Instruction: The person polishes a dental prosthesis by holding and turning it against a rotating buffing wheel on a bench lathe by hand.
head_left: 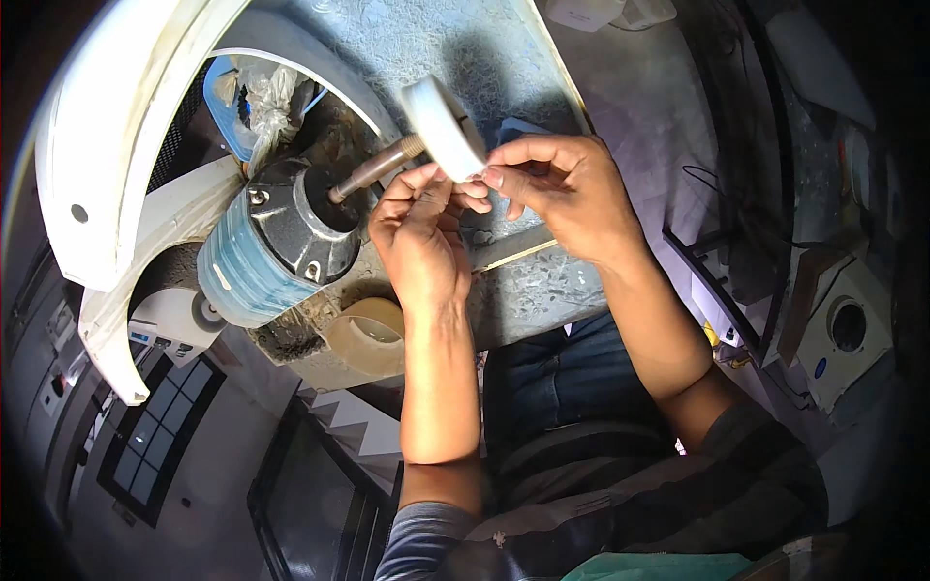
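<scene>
A motor with a blue ribbed body and black end cap has a brownish shaft with a white disc at its far end. My left hand is just below the disc with fingers curled inward; what is between them is too small to make out. My right hand pinches with thumb and forefinger at the disc's lower right edge, on a small bit that I cannot make out. Both hands' fingertips are close together.
Curved white covers arch at the left and behind the motor. A blue tray holds crumpled plastic. A tan ring or roll sits below the motor. A speckled pale work surface lies behind; a white boxed device stands at the right.
</scene>
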`<move>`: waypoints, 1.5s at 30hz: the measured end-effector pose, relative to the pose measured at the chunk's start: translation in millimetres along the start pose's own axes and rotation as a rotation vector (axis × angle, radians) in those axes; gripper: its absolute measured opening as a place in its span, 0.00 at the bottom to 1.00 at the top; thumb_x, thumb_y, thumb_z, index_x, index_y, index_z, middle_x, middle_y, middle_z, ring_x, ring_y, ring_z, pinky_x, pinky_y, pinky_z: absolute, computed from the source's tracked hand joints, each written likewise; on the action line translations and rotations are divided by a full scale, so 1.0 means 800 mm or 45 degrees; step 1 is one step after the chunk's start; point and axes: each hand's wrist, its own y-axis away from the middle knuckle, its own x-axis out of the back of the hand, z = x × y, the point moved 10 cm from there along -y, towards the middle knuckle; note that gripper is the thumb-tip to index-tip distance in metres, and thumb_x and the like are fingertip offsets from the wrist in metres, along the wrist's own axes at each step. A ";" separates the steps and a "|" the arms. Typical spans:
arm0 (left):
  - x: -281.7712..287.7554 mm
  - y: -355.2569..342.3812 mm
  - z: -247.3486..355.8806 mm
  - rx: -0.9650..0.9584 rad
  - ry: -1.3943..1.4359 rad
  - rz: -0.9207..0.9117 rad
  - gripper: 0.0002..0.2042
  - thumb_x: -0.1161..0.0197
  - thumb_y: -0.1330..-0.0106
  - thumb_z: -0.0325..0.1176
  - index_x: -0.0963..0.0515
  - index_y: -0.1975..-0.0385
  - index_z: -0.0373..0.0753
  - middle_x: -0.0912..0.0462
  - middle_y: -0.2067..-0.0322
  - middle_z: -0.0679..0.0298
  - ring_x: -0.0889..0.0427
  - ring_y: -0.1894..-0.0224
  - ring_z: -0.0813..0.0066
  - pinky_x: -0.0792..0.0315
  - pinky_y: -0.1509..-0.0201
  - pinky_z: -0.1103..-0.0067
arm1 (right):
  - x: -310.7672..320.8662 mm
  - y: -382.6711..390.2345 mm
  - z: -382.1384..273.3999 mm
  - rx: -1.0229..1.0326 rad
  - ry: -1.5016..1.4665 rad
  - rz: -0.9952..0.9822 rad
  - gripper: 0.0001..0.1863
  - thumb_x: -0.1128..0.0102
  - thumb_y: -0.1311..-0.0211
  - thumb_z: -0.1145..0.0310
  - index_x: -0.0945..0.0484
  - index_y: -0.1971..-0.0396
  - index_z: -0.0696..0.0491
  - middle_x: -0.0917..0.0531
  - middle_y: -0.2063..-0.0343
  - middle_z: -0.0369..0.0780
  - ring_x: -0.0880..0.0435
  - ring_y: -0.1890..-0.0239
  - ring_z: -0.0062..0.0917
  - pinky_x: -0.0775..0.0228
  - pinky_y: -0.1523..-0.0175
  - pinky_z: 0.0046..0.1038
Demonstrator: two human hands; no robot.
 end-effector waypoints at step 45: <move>0.002 0.022 0.007 -0.343 -0.159 0.038 0.04 0.46 0.34 0.22 0.27 0.64 0.28 0.19 0.71 0.55 0.21 0.70 0.76 0.27 0.63 0.82 | -0.005 0.008 0.007 0.034 -0.173 0.046 0.06 0.39 0.42 0.77 0.19 0.65 0.62 0.16 0.70 0.40 0.16 0.67 0.18 0.26 0.72 0.15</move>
